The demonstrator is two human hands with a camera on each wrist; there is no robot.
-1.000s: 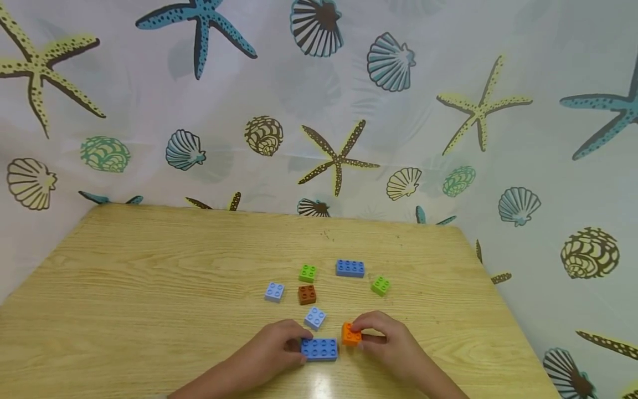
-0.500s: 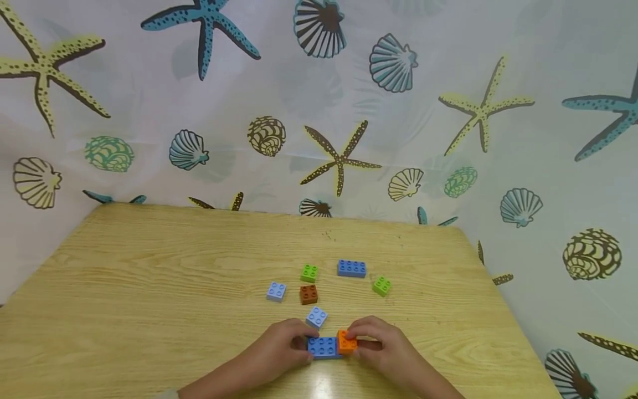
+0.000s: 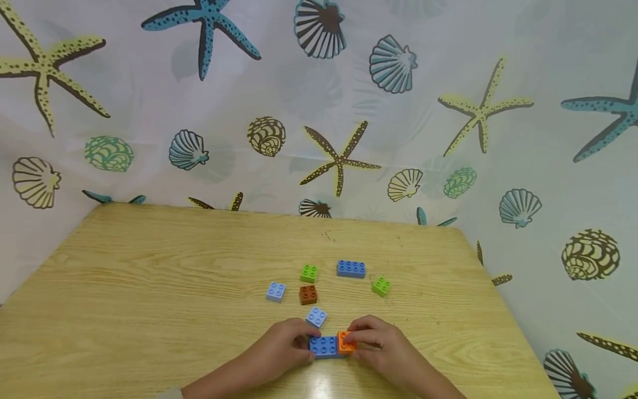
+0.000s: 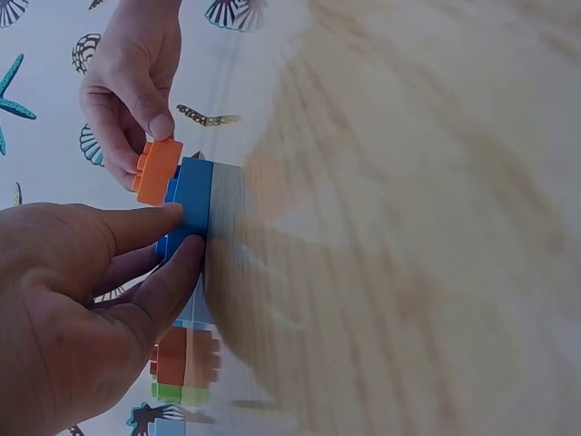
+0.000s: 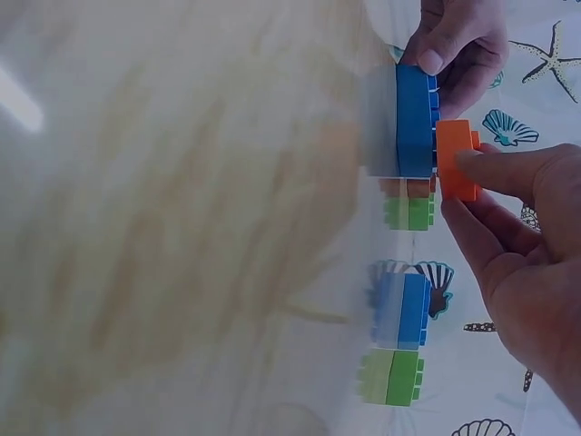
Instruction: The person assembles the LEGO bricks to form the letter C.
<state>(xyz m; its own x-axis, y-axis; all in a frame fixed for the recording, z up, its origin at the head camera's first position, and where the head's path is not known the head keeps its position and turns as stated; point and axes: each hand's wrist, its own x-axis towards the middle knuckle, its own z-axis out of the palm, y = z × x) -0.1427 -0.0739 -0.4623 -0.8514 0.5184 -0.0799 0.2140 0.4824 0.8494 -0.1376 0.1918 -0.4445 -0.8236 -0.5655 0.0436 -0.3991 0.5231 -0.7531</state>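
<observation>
A long blue toy brick [image 3: 323, 347] lies studs up on the wooden table, its left end pinched between the thumb and fingers of my left hand [image 3: 283, 350]. Over its right end sits a small orange brick [image 3: 344, 344], which my right hand [image 3: 386, 344] pinches from the right. In the right wrist view, a thin gap with studs shows between the orange brick [image 5: 457, 160] and the blue one [image 5: 415, 123], so the two do not look fully pressed together. Just behind the long brick is a light blue brick [image 3: 316, 317], close to my left fingertips.
Further back lie a brown brick [image 3: 308, 295], a second light blue brick [image 3: 276, 292], a green brick [image 3: 309, 273], another long blue brick [image 3: 351, 269] and a second green brick [image 3: 381, 286]. A curtain [image 3: 224, 111] printed with shells and starfish hangs along the table's far edge.
My right hand has carried the orange brick left from beside the long blue brick onto its right end. The long brick and my left hand have shifted slightly right in view.
</observation>
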